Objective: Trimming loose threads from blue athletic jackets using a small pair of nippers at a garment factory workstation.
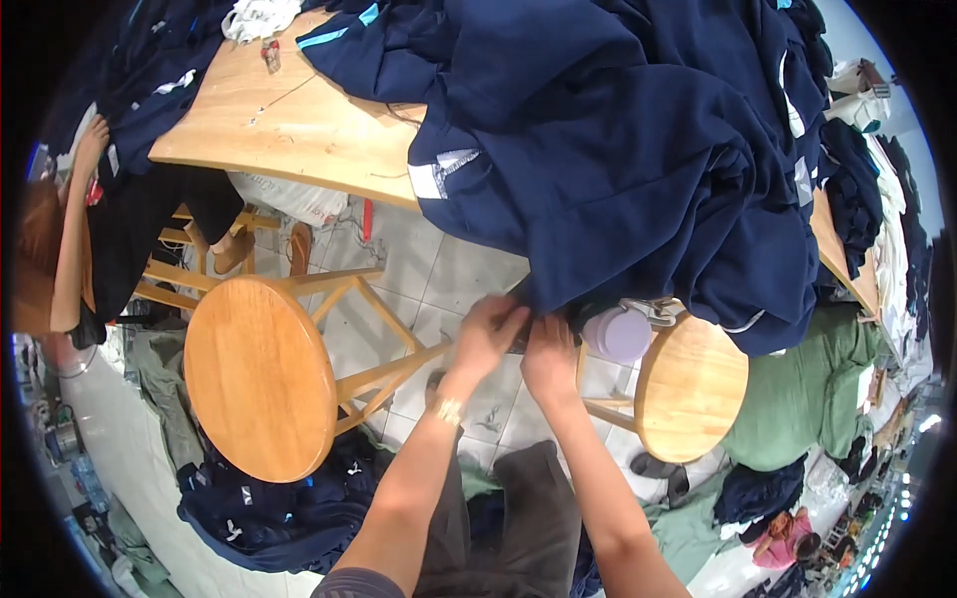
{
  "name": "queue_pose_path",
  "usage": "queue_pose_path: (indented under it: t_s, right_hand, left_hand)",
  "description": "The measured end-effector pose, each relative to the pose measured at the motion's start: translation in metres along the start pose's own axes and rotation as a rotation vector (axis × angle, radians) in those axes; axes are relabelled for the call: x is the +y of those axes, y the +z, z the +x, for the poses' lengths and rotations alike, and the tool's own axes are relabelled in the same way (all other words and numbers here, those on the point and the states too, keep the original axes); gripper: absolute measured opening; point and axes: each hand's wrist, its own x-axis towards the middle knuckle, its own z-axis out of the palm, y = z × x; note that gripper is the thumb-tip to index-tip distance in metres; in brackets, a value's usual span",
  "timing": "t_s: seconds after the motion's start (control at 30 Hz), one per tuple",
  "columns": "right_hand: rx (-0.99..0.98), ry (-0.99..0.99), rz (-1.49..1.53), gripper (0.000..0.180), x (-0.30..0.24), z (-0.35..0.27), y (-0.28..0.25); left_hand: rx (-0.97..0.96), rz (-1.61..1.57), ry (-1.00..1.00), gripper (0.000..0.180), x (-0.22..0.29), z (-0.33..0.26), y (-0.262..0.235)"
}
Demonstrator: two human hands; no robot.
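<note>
Both hands are close together at the bottom edge of a big dark blue cloth garment (638, 169) that hangs down off the light wooden surface (299, 130). The left hand (488, 334) is closed, pinching the hem of the cloth between its fingers. The right hand (550, 357) is right beside it, touching it, and it is closed on the same edge too. The garment is part of a big heap of dark blue clothes piled on the surface, and its lower end droops between two round wooden stools. One round wooden stool (261, 377) stands to the left of the hands, and the other (698, 384) stands to the right, with a pale purple lidded bottle (620, 334) on it. It looks like the person is working on a small spot at the hem, maybe picking at a thread, but the spot itself is hidden by the fingers. The next move probably needs a steady pinch and a gentle pull, so the heavy pile does not slide off. More blue clothes (269, 508) lie on the tiled floor (449, 279).
</note>
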Motion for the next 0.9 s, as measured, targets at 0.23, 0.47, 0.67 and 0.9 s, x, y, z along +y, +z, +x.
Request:
queue_pose_path:
  t_s: [0.23,0.47,0.67,0.9]
  right_hand:
    - [-0.326,-0.039,0.004,0.017,-0.015,-0.026,-0.043]
    - [0.409,0.479,0.043,0.069,-0.016,-0.010,-0.116]
    - [0.324,0.533,0.124,0.075,0.013,-0.005,-0.090]
    - [0.399,0.452,0.260,0.081,-0.031,-0.036,-0.162]
  left_hand:
    - [-0.194,0.241,0.231,0.047,-0.018,0.023,0.031]
    - [-0.026,0.131,0.214,0.032,0.027,-0.013,0.000]
    - [-0.183,-0.057,0.243,0.030,0.061,-0.010,0.012]
    - [-0.273,0.164,0.270,0.038,0.034,0.007,0.019]
